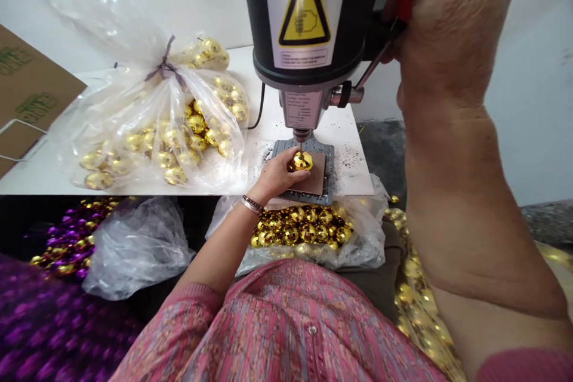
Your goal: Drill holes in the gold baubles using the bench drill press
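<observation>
A shiny gold faceted ball (303, 160) sits under the bit of a black drill press (308, 65). My left hand (283, 172) grips the ball from its left side, thumb in front. Under the ball lies a brown square board (317, 176) on the grey drill base (329, 158), with dark shavings around it. Raised high at the right, my right hand (461, 18) is closed round the drill press's feed lever (380, 59). A bit of red shows at the lever's end, and most of those fingers are hidden behind the hand.
On the white table (268, 185), a tied clear bag (165, 125) of gold balls stands at the left. An open plastic bag of gold balls (308, 230) rests below the table edge by my lap. Purple and gold balls (71, 233), a cardboard box (31, 89) and more bagged gold balls (416, 286) surround me.
</observation>
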`<state>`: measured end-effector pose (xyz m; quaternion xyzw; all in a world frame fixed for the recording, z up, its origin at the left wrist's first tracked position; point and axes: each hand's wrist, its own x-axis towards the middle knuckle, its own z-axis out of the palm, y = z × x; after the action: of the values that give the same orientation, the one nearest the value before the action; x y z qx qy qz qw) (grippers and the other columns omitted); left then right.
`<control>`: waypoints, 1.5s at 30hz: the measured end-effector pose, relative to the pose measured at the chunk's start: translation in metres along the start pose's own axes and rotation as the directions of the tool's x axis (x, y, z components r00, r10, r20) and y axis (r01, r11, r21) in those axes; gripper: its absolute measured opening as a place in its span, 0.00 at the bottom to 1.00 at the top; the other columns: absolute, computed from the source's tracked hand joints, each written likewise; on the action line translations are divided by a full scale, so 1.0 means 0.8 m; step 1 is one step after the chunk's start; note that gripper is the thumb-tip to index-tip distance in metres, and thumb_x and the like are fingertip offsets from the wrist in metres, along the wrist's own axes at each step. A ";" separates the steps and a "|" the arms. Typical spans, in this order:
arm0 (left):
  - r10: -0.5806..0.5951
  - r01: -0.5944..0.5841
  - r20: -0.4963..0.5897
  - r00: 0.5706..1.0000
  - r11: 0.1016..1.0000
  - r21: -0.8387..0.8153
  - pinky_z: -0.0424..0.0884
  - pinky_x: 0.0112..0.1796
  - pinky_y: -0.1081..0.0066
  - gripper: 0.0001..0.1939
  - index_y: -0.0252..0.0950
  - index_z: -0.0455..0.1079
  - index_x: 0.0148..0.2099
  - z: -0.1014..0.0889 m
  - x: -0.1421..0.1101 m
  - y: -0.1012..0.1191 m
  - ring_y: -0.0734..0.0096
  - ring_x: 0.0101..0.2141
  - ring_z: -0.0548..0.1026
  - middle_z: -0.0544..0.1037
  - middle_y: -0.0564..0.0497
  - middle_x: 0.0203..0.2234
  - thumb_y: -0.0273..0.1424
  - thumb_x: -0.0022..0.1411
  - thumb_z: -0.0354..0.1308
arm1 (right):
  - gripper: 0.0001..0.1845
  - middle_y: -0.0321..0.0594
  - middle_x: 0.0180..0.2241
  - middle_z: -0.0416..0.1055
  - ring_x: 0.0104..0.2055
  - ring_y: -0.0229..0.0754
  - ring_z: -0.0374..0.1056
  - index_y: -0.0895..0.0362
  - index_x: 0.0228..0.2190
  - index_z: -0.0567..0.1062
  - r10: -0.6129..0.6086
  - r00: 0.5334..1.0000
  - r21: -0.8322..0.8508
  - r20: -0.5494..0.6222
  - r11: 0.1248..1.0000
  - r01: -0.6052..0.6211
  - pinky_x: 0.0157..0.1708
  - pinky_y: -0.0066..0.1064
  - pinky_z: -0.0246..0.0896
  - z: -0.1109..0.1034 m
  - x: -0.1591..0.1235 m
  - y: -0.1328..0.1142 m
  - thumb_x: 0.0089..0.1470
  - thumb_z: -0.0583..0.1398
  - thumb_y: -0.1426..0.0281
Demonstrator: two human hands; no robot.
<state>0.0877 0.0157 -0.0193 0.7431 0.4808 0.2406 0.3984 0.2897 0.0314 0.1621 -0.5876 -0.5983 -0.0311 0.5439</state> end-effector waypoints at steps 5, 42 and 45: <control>0.017 -0.017 0.005 1.000 1.000 0.019 0.72 0.45 0.63 0.31 0.38 0.73 0.60 -0.001 -0.002 0.002 0.61 0.40 0.77 0.83 0.48 0.43 0.36 0.54 0.69 | 0.15 0.33 0.25 0.57 0.27 0.29 0.55 0.54 0.29 0.54 -0.115 0.991 0.158 -0.073 0.979 0.125 0.29 0.27 0.51 -0.020 -0.049 -0.018 0.67 0.49 0.63; 0.045 -0.045 0.029 0.999 0.999 -0.021 0.70 0.44 0.65 0.19 0.38 0.75 0.50 0.000 -0.003 -0.001 0.60 0.39 0.77 0.80 0.51 0.38 0.35 0.55 0.68 | 0.05 0.39 0.31 0.67 0.33 0.37 0.64 0.55 0.35 0.67 -0.436 0.877 -0.123 -0.202 0.900 0.419 0.36 0.33 0.61 0.005 -0.190 0.047 0.61 0.52 0.68; 0.058 -0.058 0.025 0.998 0.998 -0.011 0.70 0.43 0.66 0.17 0.38 0.75 0.48 0.000 -0.003 0.000 0.62 0.39 0.76 0.80 0.52 0.38 0.34 0.56 0.67 | 0.08 0.37 0.30 0.67 0.33 0.35 0.65 0.56 0.34 0.66 -0.418 0.874 -0.086 -0.246 0.908 0.410 0.34 0.31 0.60 0.008 -0.190 0.041 0.63 0.51 0.67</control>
<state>0.0867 0.0132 -0.0192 0.7576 0.4529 0.2450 0.4011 0.2670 -0.0560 0.0349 -0.4452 -0.6333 -0.2325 0.5888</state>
